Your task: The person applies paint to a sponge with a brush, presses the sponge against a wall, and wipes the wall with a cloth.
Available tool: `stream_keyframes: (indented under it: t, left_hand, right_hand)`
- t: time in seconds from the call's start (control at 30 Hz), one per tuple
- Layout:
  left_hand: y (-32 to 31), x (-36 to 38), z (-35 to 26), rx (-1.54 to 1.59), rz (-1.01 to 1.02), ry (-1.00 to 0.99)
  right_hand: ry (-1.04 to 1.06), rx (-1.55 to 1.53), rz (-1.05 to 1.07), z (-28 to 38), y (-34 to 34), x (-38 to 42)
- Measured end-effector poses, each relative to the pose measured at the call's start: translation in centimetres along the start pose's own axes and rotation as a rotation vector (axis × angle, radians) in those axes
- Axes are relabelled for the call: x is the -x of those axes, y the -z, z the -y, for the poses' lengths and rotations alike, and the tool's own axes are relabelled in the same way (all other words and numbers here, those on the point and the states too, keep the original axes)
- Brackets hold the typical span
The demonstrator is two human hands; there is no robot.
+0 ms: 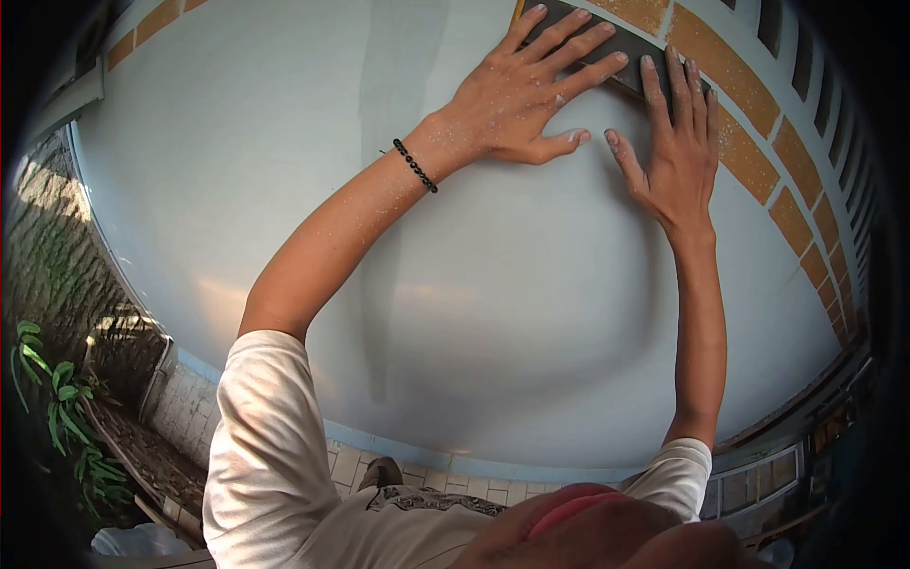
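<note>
My left hand (524,100) lies spread and flat against the upper wall, its fingers over a dark grey, narrow rectangular strip (637,47). White specks dot its skin, and a black beaded bracelet (415,166) circles the wrist. Beside it, my right hand (681,156) has its fingers stretched upward over the strip's right end, with the thumb apart. Neither hand is closed round anything. Part of the strip is hidden beneath the fingers; a thin yellowish edge shows at its left end. It lies in line with the tan, brick-shaped blocks (749,166) on the pale wall (493,275).
Slotted openings (804,62) run along the upper right. At the wall's foot is a light-blue band (379,444) above a tiled floor (346,465). Green plants (68,403) and a rough-textured surface (47,228) stand at the left. A shoe (381,472) shows below.
</note>
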State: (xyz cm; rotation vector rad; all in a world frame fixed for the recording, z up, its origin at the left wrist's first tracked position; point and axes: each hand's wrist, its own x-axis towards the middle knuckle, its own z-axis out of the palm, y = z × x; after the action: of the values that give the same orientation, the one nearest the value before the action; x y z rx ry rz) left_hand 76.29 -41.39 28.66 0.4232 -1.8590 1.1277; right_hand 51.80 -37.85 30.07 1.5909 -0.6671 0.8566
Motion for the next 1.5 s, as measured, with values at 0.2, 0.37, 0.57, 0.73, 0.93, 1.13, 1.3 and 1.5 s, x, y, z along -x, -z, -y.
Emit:
stream_keyframes:
  t: [0.2,0.37,0.57,0.73,0.93,1.13,1.3,1.5]
  left_hand:
    - [3.1,-0.9,0.7,-0.057,0.055,-0.063]
    - [6.0,-2.3,1.6,0.012,0.101,-0.126]
    - [8.1,-4.0,3.1,0.000,0.194,-0.178]
    - [8.5,-4.4,2.8,-0.002,0.227,-0.165]
    - [12.0,-4.9,1.3,-0.093,0.095,-0.216]
    - [18.1,0.8,-7.0,-0.058,0.089,-0.128]
    - [15.7,11.0,-14.6,0.188,0.322,0.055]
    - [13.0,18.4,-20.0,0.343,0.530,0.194]
  right_hand:
    - [0.063,0.113,0.002,-1.0,2.9,-1.3]
    - [0.041,-0.035,0.157,-1.8,5.6,-2.3]
    - [0.031,-0.082,0.185,-1.6,6.5,-2.9]
    - [0.037,-0.076,0.192,-2.0,6.0,-2.8]
    - [0.096,-0.073,0.136,-1.4,10.4,-3.2]
    - [0.203,-0.181,-0.026,3.3,16.6,2.2]
    - [0.119,-0.416,0.267,9.5,16.7,11.8]
    - [0.025,-0.577,0.492,14.1,14.9,19.9]
